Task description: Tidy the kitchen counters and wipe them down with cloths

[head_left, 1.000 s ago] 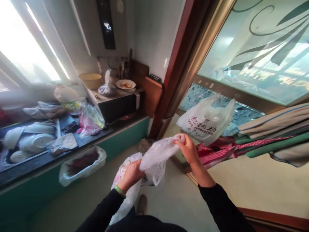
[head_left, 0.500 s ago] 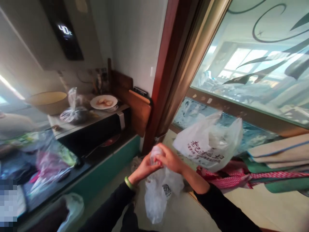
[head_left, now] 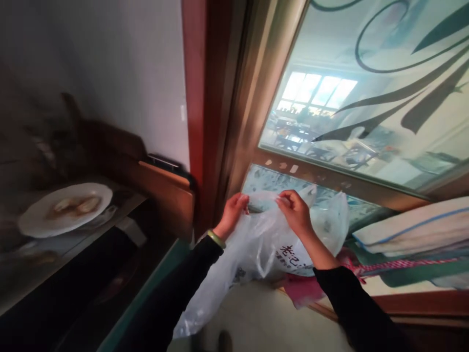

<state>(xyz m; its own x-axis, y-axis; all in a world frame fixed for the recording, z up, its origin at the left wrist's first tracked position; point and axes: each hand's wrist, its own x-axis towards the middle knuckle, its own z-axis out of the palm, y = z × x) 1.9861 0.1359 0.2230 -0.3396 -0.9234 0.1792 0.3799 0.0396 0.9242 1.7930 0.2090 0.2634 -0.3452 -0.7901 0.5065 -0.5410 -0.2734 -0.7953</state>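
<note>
A clear plastic bag (head_left: 220, 278) hangs between my two hands, its upper edge stretched from one to the other. My left hand (head_left: 233, 213), with a pale green bangle (head_left: 217, 238) at the wrist, pinches one side of that edge. On the other side my right hand (head_left: 296, 211) grips the edge between thumb and fingers. Just behind, a white carrier bag (head_left: 331, 222) with dark printed characters hangs by the door, partly covered by the clear bag and my right hand.
To the left, a white plate (head_left: 29, 222) with food on it rests on a counter beside leaning wooden boards (head_left: 168, 195). A glass-panelled door (head_left: 308, 132) stands ahead. Several cloths (head_left: 414, 230) hang on the right, and a pink cloth (head_left: 302, 289) hangs below the carrier bag.
My hands were together around the bunched clear bag; now they are apart with its edge spread between them. The view has turned right and closer to the door.
</note>
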